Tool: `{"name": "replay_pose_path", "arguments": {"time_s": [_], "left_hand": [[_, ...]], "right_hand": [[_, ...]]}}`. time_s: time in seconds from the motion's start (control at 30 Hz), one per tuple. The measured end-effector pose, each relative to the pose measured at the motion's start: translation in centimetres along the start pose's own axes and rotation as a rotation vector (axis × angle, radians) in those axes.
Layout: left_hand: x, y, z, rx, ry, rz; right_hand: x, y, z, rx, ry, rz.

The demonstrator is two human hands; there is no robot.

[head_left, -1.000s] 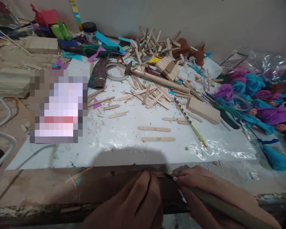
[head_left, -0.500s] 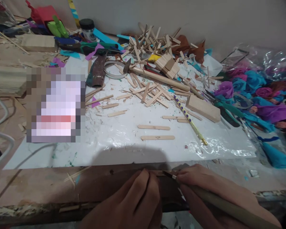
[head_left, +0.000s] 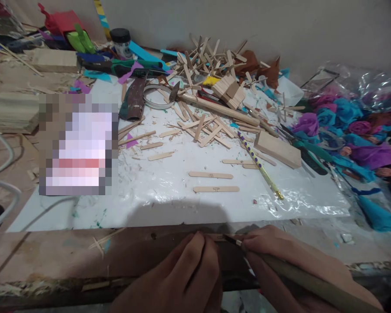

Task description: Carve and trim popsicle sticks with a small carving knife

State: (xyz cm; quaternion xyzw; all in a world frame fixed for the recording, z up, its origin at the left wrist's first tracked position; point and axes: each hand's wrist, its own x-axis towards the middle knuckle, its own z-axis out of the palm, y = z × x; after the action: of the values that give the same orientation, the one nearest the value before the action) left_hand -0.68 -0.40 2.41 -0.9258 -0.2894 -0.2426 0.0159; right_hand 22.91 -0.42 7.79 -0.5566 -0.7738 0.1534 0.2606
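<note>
Down at the near edge of the table [head_left: 52,256], the left hand [head_left: 185,278] is curled narrow, its fingertips [head_left: 198,240] pressing a small craft stick [head_left: 219,238] against the wood. Just to its right, the right hand [head_left: 280,265] is closed around the long wooden handle of a carving tool [head_left: 299,278], whose dark tip meets the stick right between the two hands. The stick lies flat along the table's front lip, mostly hidden by the fingers, so its full length cannot be told.

Left of the hands, the bare brown strip of table runs open to the corner, with only a few splinters and shavings on it. Beyond the hands, the white plastic sheet [head_left: 156,195] begins just past the stick; its near part is open, and two loose marked sticks [head_left: 215,182] lie on it, well apart from the hands. Further right on the sheet lie a dotted pencil [head_left: 260,165] and a wooden block [head_left: 278,149]. At the far right, blue and purple paper flowers [head_left: 352,130] crowd the table's edge, leaving little room there.
</note>
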Motion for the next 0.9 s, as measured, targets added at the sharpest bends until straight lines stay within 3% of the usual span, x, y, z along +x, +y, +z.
{"name": "replay_pose_path", "arguments": {"time_s": [0.43, 0.6, 0.77, 0.9], "left_hand": [[-0.1, 0.01, -0.01, 0.017, -0.016, 0.021], [-0.23, -0.09, -0.02, 0.009, -0.035, 0.026], [-0.2, -0.16, -0.03, 0.011, -0.023, 0.028], [-0.28, -0.09, -0.01, 0.018, -0.034, 0.039]], "right_hand": [[0.36, -0.07, -0.02, 0.033, -0.006, 0.023], [0.45, -0.21, 0.23, 0.057, 0.054, 0.01], [0.07, 0.05, 0.0, 0.017, -0.015, 0.023], [0.04, -0.01, 0.03, 0.021, 0.003, 0.033]]}}
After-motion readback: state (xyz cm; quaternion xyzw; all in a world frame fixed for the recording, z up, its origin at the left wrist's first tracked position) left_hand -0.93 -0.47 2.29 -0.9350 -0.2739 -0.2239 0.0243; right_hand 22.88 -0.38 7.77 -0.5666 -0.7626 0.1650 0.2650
